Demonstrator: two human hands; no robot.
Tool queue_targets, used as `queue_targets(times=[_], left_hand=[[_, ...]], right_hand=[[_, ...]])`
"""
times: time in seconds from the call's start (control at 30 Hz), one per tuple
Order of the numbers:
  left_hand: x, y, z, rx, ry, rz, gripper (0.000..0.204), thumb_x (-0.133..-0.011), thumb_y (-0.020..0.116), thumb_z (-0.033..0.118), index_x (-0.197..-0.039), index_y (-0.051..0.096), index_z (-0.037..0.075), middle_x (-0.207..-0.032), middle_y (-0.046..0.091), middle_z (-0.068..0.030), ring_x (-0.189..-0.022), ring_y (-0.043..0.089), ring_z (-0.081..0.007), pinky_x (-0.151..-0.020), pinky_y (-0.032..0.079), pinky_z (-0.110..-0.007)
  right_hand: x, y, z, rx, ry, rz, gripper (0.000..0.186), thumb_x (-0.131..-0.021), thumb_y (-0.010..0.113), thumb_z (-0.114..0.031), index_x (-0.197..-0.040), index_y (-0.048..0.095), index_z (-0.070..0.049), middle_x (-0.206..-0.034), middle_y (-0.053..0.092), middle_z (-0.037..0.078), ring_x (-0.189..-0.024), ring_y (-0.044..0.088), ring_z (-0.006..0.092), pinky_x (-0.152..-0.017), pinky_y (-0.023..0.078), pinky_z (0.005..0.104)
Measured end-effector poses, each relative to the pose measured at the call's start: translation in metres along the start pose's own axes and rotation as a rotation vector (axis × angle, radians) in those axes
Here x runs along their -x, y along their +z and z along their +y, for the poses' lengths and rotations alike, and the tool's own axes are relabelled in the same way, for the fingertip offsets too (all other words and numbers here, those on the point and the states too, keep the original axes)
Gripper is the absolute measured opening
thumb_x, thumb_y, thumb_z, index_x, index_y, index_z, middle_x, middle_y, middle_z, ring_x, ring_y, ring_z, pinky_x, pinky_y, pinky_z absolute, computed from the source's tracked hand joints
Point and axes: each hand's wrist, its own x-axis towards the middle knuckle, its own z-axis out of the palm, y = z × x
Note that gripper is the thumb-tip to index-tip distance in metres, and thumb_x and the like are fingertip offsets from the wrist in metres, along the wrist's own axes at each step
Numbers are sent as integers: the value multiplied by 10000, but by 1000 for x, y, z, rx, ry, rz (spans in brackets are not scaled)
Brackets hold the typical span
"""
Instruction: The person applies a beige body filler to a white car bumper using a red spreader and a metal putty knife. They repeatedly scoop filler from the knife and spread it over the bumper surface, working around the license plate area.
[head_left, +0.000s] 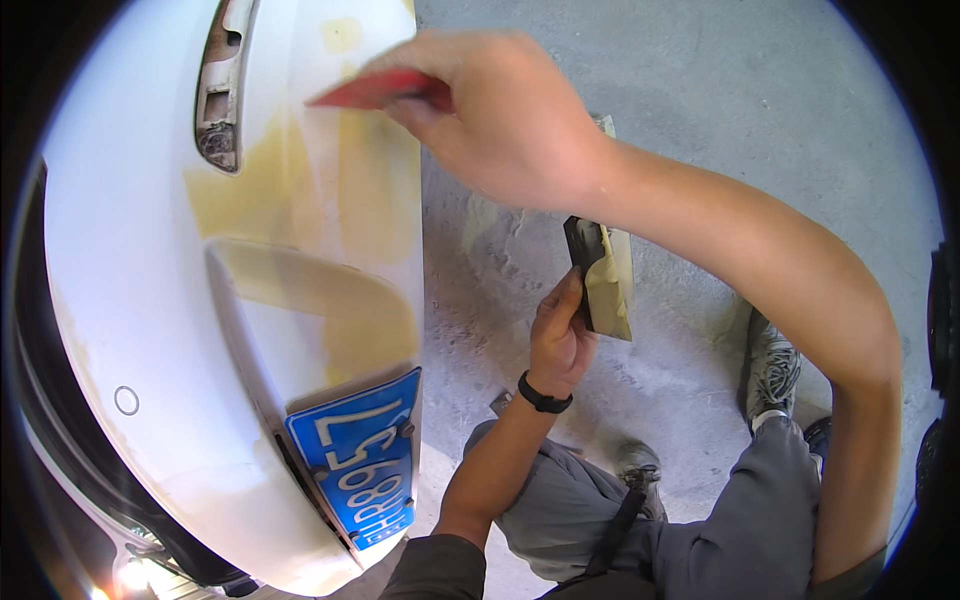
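Observation:
My right hand (490, 120), slightly blurred, grips a red spreader (360, 92) over the upper part of a white car panel (120, 260), by beige-yellow filler patches (250, 185); I cannot tell whether the blade touches it. My left hand (560, 335) holds a dark board (580, 250) with a pale metal blade (610, 300) bearing creamy yellow filler (602, 270); my right forearm hides part of its top. An empty handle recess (218, 125) is left of the red spreader. Lower on the panel is a blue licence plate (355, 460) below a filler-smeared recess.
The car body fills the left half, with a dark trim edge (30, 330) and a bright light (133, 572) at lower left. Grey concrete floor (720, 110) lies right of the panel. My shoes (770, 370) and grey-trousered legs (730, 500) are below my arms.

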Motion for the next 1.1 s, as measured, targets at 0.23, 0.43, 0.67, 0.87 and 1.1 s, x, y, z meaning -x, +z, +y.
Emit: queue_targets(times=[0.23,0.43,0.67,0.87,1.1], left_hand=[[16,-27,-1,-180,140,75,357,-1067,579,160,-1406,554,55,-1330,639,-36,-1184,624,-155,-1018,519,-323],[8,-14,-4,-306,237,63,284,-1069,566,156,-1314,567,12,-1283,633,-71,-1165,603,-179,-1008,486,-336],[4,29,21,-549,301,62,250,-1098,516,146,-1255,586,-36,-1164,666,-49,-1051,596,-87,-960,456,-251],[3,47,10,-254,131,-108,307,-1105,503,151,-1347,562,-29,-1255,672,-79,-1130,638,-139,-1009,485,-298],[-10,63,5,-168,120,-108,327,-1117,457,184,-1370,541,-6,-1252,673,-120,-1123,664,-179,-959,539,-342]], right_hand=[[40,28,-20,-94,-192,41,268,-878,695,0,-1119,764,-95,-1011,733,125,-897,711,307,-765,573,383],[61,-10,-20,-130,-166,-152,269,-871,700,13,-1125,749,-64,-1013,746,102,-927,721,245,-795,579,353],[74,-142,-1,336,445,97,258,-940,679,-176,-1108,720,15,-901,750,113,-843,701,173,-802,549,328],[139,-156,-13,7,271,-154,279,-915,664,83,-1189,690,36,-1056,705,142,-897,706,204,-831,571,328],[176,-149,-35,22,173,-250,388,-852,697,116,-1221,720,-3,-1046,714,163,-893,716,263,-762,588,344]])
